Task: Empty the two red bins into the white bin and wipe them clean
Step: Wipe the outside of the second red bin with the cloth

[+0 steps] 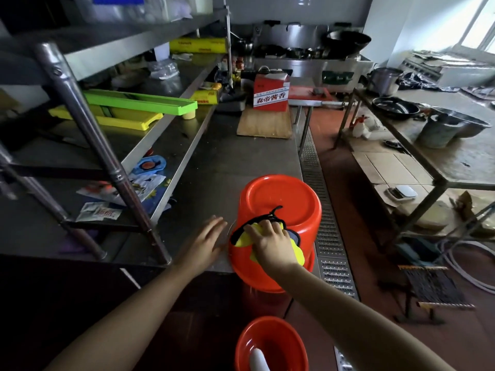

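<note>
Upside-down red bin (278, 210) on the near corner of the steel counter (227, 162), part over the edge; looks light, smooth, slippery plastic, so best held by the rim. Right hand (270, 241) curled on soft yellow cloth (297, 253), pressing the bin's side. Left hand (203, 242) flat, fingers apart, beside the bin; second red bin (270, 344) down below.

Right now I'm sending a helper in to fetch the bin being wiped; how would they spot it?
On the long steel counter, at its near corner, stands a red bin turned upside down. Unlike the other red bin, upright on the floor, the right hand presses a yellow cloth on it.
</note>
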A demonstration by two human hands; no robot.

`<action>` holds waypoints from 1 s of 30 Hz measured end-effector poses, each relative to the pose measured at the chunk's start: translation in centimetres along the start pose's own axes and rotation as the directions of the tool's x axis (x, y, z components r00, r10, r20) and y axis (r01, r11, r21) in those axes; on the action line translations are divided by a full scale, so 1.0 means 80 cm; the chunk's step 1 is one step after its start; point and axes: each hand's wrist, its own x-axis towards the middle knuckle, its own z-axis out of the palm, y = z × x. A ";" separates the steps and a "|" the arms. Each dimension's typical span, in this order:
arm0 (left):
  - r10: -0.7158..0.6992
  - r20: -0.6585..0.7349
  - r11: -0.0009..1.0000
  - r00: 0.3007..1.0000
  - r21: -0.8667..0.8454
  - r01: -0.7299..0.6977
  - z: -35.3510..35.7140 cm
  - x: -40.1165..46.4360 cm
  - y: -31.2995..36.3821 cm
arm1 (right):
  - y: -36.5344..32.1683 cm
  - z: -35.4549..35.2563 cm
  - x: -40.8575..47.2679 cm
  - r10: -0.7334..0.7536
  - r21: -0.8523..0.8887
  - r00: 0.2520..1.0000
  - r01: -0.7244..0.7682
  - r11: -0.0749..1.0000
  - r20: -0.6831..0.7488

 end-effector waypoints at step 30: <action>-0.226 0.039 0.973 0.973 0.062 0.223 0.062 -0.112 -0.129 | -0.094 0.185 0.104 -0.210 0.043 0.918 0.208 0.977 0.336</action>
